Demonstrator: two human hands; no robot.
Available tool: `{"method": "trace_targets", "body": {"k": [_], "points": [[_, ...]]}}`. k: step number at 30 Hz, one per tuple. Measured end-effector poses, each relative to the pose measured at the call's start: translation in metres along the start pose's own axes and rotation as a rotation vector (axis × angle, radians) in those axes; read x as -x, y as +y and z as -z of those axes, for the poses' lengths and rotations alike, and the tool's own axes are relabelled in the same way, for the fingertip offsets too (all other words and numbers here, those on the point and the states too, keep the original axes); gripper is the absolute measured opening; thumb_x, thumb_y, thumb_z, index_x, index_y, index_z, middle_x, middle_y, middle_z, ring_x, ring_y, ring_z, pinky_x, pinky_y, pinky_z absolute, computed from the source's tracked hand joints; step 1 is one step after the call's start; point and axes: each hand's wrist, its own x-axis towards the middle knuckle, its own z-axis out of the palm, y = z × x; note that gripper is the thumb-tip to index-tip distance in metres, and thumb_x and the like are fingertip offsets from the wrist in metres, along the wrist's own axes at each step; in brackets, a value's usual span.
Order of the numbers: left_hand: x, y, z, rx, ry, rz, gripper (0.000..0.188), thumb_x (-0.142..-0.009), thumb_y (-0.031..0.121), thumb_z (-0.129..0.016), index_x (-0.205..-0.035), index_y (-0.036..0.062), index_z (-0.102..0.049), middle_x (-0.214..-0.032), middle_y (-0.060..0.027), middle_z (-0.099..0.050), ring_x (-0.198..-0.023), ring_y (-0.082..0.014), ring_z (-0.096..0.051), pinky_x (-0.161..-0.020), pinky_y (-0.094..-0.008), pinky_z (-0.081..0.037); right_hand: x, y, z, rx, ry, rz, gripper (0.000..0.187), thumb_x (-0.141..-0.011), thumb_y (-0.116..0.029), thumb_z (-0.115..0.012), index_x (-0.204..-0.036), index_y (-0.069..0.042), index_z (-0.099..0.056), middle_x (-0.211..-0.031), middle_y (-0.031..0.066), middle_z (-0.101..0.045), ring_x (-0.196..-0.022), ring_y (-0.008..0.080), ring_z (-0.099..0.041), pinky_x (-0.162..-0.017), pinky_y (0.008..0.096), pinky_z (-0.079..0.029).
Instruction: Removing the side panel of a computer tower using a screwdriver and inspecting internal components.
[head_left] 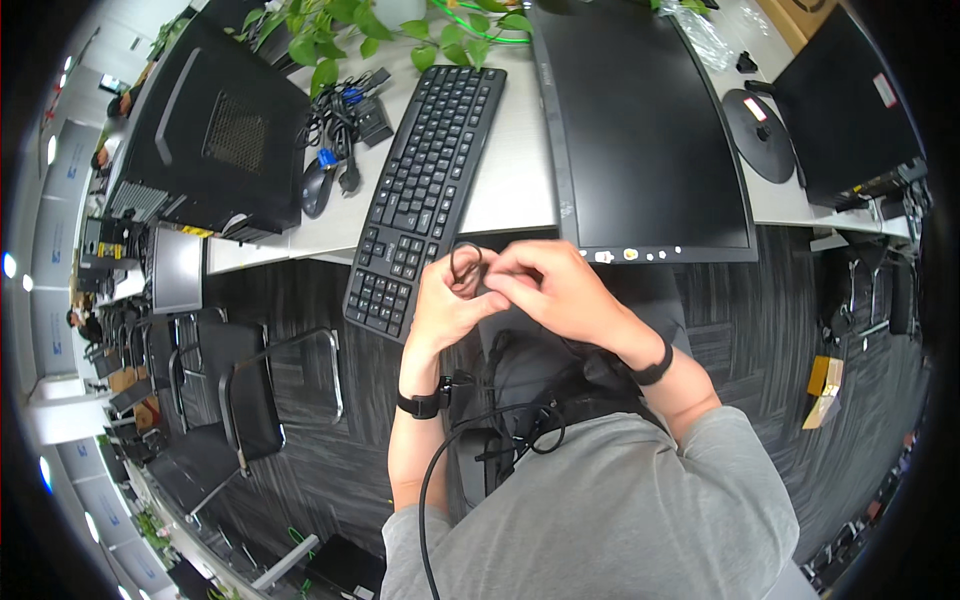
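Note:
My left hand (447,305) is closed on a thin black cable (466,262), which forms a small loop around its fingers. Beside it, my right hand (565,295) pinches with thumb and forefinger where the cable runs in; the fingertips partly hide the cable there. Both hands are just in front of the desk edge, above my lap. A black keyboard (430,170) lies slanted on the desk to the left, its near end jutting past the edge next to my left hand. A black monitor (650,130) is on the desk to the right, screen facing up.
A black computer tower (215,130) stands on the left of the desk. Near it are a mouse (317,188) and bundled cables (345,120). Leafy plants (350,30) hang at the back. An office chair (230,400) is to the left; a yellow box (824,378) lies on the floor at right.

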Motion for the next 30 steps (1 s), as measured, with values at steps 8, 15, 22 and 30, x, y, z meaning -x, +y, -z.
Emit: {"method": "trace_targets", "body": {"k": [8, 15, 22, 30], "points": [[-0.005, 0.002, 0.007, -0.245, 0.176, -0.164, 0.037, -0.110, 0.024, -0.057, -0.080, 0.0025, -0.057, -0.076, 0.0012, -0.054, -0.068, -0.0073, -0.049, -0.064, -0.0241, -0.041, -0.028, 0.010, -0.010, -0.364, 0.041, -0.124, 0.016, -0.096, -0.008, -0.073, -0.107, 0.004, -0.074, -0.091, 0.0007, -0.073, -0.077, 0.0065, -0.062, -0.072, 0.0222, -0.052], [-0.001, -0.005, 0.022, 0.468, 0.213, -0.107, 0.039, -0.110, 0.027, -0.056, -0.075, 0.0127, -0.044, -0.064, 0.0050, -0.033, -0.051, -0.0063, -0.030, -0.050, -0.0257, -0.023, 0.002, 0.033, -0.029, -0.208, 0.311, 0.035, 0.018, -0.096, -0.002, -0.070, -0.112, 0.004, -0.076, -0.079, 0.0060, -0.068, -0.071, 0.0103, -0.061, -0.064, 0.0264, -0.048], [-0.004, -0.011, 0.002, 0.177, 0.510, -0.155, 0.034, -0.103, 0.036, -0.068, -0.088, 0.0129, -0.049, -0.077, 0.0065, -0.038, -0.065, -0.0048, -0.032, -0.059, -0.0232, -0.030, 0.001, 0.040, -0.089, 0.340, 0.301, 0.372, 0.021, -0.089, -0.009, -0.069, -0.109, -0.004, -0.075, -0.084, 0.0113, -0.065, -0.071, 0.0300, -0.068, -0.061, 0.0395, -0.056], [-0.007, 0.000, 0.014, 0.573, 0.506, -0.113, 0.050, -0.113, 0.047, -0.041, -0.075, 0.0149, -0.035, -0.069, 0.0038, -0.029, -0.060, -0.0100, -0.025, -0.055, -0.0259, -0.024, 0.028, 0.063, -0.098, 0.085, 0.158, 0.246, 0.032, -0.094, -0.008, -0.068, -0.125, -0.001, -0.070, -0.095, 0.0153, -0.069, -0.078, 0.0319, -0.070, -0.069, 0.0386, -0.057]]}}
